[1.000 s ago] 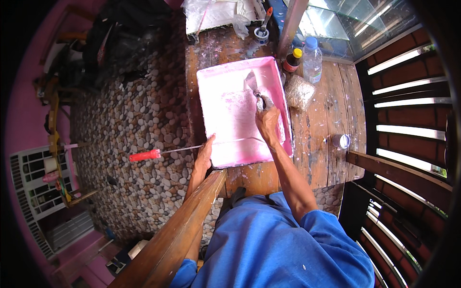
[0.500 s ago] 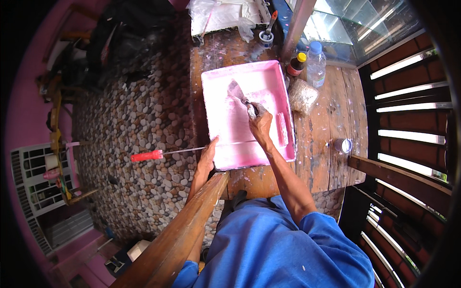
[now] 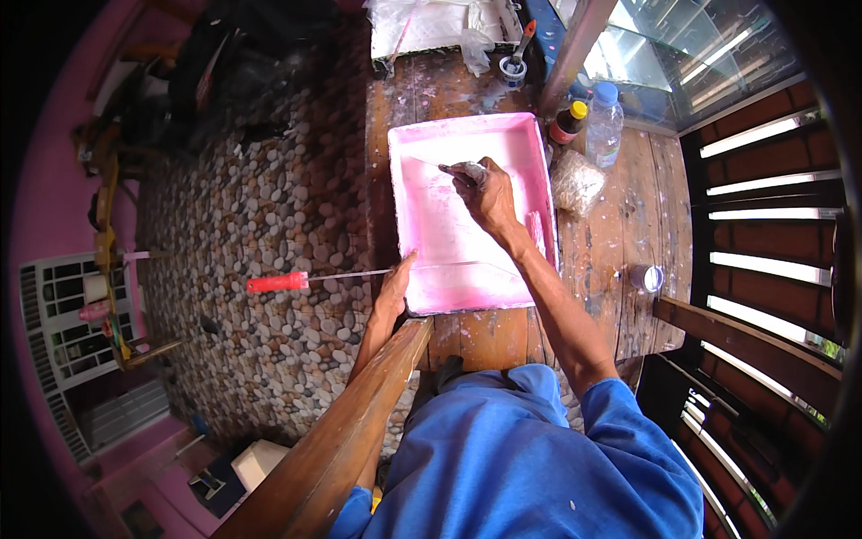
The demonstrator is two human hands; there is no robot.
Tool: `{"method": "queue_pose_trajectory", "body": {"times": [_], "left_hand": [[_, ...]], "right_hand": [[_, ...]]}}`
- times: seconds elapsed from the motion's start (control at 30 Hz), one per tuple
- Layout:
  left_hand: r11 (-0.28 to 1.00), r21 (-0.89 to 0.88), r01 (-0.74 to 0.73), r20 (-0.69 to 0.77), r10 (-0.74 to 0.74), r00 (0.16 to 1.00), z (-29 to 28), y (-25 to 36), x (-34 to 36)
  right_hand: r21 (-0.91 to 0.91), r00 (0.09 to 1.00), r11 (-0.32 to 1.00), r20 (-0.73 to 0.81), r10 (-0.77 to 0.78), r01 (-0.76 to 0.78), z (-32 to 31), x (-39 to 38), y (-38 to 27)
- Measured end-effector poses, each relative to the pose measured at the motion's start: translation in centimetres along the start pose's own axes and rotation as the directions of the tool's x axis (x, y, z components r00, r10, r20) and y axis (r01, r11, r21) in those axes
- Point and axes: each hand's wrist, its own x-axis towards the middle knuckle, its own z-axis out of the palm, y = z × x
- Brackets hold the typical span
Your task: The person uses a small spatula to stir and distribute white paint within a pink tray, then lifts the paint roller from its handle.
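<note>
A pink-stained paint tray (image 3: 467,285) with white and pink paint in it rests on a wooden bench. Inside its far half my right hand (image 3: 491,196) is closed round the paint-smeared handle of a putty knife (image 3: 427,163), whose thin blade points left and shows nearly edge-on. My left hand (image 3: 392,289) grips the tray's near left side, thumb at the rim. A paint roller (image 3: 278,282) lies across the tray: its red handle sticks out past the left side, the thin rod runs over the paint, and the pale roller end sits by the right wall.
Beyond the tray stand a white-lined tray (image 3: 440,31) and a small pot with a paintbrush (image 3: 518,56). To the right are a yellow-capped bottle (image 3: 567,124), a clear bottle (image 3: 604,126), a plastic-wrapped bundle (image 3: 577,182) and a small tin (image 3: 646,278). A wooden beam (image 3: 337,431) crosses my left forearm.
My right hand has moved farther up the tray, and the putty knife has turned from showing its broad blade to nearly edge-on. My left hand stays on the tray. The whole view shifted slightly.
</note>
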Motion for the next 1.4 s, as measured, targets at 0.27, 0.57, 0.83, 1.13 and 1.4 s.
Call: {"method": "queue_pose_trajectory", "body": {"times": [0.27, 0.57, 0.83, 1.13, 1.4], "left_hand": [[0.997, 0.074, -0.031, -0.03, 0.033, 0.999, 1.7, 1.7, -1.7], [0.999, 0.044, -0.01, -0.058, 0.012, 0.998, 1.1, 1.4, -1.5], [1.0, 0.004, -0.001, -0.002, 0.001, 1.0, 0.7, 0.4, -0.5], [1.0, -0.004, -0.02, 0.044, 0.02, 0.999, 0.8, 0.3, -0.4], [0.987, 0.055, -0.148, -0.032, 0.15, 0.988, 2.7, 2.7, -3.1]], "right_hand": [[-0.187, 0.957, 0.961, 0.243, -0.155, 0.203, 0.6, 4.0, 0.9], [-0.217, 0.861, 0.883, 0.408, -0.305, 0.416, -1.4, 4.0, 1.6], [-0.228, 0.964, 0.954, 0.227, -0.141, 0.194, -8.1, 2.5, 2.6], [0.117, 0.805, 0.833, -0.213, 0.553, -0.541, -4.5, -6.4, 5.0], [0.031, 0.816, 0.888, -0.381, 0.434, -0.458, -4.5, -7.1, 6.6]]}}
